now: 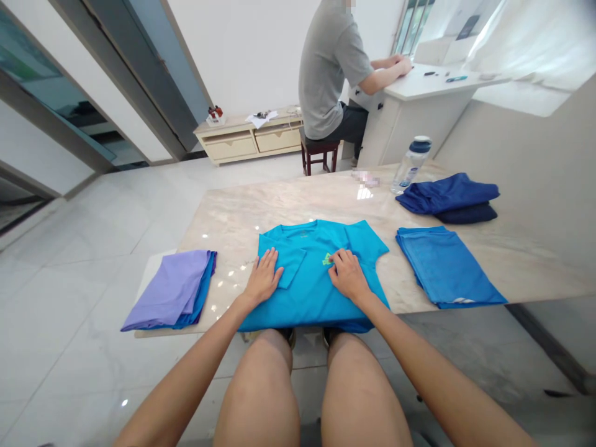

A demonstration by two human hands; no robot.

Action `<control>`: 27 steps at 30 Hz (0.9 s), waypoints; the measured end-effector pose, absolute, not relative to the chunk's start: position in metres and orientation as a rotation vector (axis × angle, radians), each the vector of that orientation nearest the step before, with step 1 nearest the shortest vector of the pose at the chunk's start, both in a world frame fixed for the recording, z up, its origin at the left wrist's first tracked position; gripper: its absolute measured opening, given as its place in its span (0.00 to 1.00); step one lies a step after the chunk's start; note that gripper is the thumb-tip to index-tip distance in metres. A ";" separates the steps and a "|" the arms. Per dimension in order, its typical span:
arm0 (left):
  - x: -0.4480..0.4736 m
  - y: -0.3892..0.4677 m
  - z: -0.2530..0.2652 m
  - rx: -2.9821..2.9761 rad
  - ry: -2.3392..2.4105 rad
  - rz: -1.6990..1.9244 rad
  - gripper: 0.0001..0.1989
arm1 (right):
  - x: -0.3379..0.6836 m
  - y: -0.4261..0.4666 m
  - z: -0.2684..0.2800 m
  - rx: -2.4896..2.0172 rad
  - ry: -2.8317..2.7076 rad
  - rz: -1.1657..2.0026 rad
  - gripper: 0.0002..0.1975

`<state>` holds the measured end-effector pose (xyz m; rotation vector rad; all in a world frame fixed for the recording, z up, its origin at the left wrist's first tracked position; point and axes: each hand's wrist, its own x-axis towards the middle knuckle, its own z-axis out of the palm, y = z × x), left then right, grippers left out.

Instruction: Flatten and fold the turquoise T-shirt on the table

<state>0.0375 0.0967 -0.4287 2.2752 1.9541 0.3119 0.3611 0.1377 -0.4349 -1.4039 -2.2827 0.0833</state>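
Note:
A turquoise T-shirt (pixel 311 279) lies spread on the marble table (pixel 288 205) right in front of me, its left sleeve folded inward. My left hand (pixel 264 277) rests flat on the shirt's left edge, fingers apart. My right hand (pixel 347 275) presses on the shirt's right chest beside a small green print (pixel 328 259); its fingers are curled on the fabric, and a grip cannot be told.
A folded purple and blue stack (pixel 174 288) lies at the left table edge. Folded blue cloth (pixel 447 267) and a dark blue pile (pixel 449 197) lie to the right, beside a water bottle (pixel 411 164). A person in a grey shirt (pixel 328 68) sits at a white desk behind.

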 end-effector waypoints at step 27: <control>0.026 0.129 -0.440 2.460 1.685 0.616 0.29 | 0.457 0.275 -0.401 -2.429 -1.490 0.657 0.17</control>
